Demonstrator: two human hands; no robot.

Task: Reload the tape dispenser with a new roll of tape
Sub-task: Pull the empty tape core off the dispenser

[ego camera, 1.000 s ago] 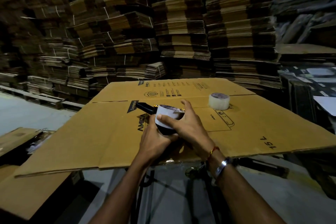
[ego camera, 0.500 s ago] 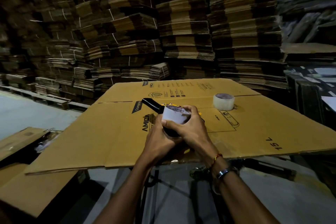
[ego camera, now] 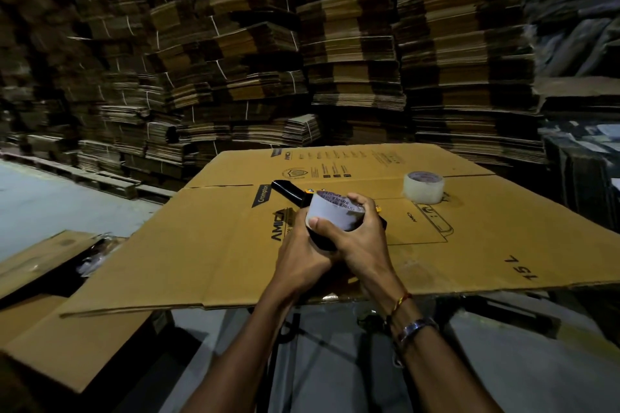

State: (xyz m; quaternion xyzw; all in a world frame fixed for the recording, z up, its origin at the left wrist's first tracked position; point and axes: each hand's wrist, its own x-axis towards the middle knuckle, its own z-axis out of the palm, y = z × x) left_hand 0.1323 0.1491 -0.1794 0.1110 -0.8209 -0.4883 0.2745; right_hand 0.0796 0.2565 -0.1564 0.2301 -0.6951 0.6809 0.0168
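A black tape dispenser [ego camera: 287, 190] with orange trim lies on the flattened cardboard box [ego camera: 214, 245], its handle pointing up and left. My left hand [ego camera: 302, 261] grips the dispenser's body from below. My right hand [ego camera: 360, 238] wraps around a white cardboard core [ego camera: 330, 213] that sits on the dispenser, thumb on its near side and fingers over its far rim. A full roll of clear tape [ego camera: 423, 187] stands apart on the cardboard to the right, beyond both hands.
Tall stacks of flattened cartons [ego camera: 268, 60] fill the background. More cardboard [ego camera: 60, 339] lies low on the left. A dark stand [ego camera: 335, 339] shows under the sheet's near edge. Grey floor [ego camera: 50, 204] stretches to the left.
Both hands stay on the dispenser and the core. The core has tilted and lifted a little in my right hand. The clear roll has not moved.
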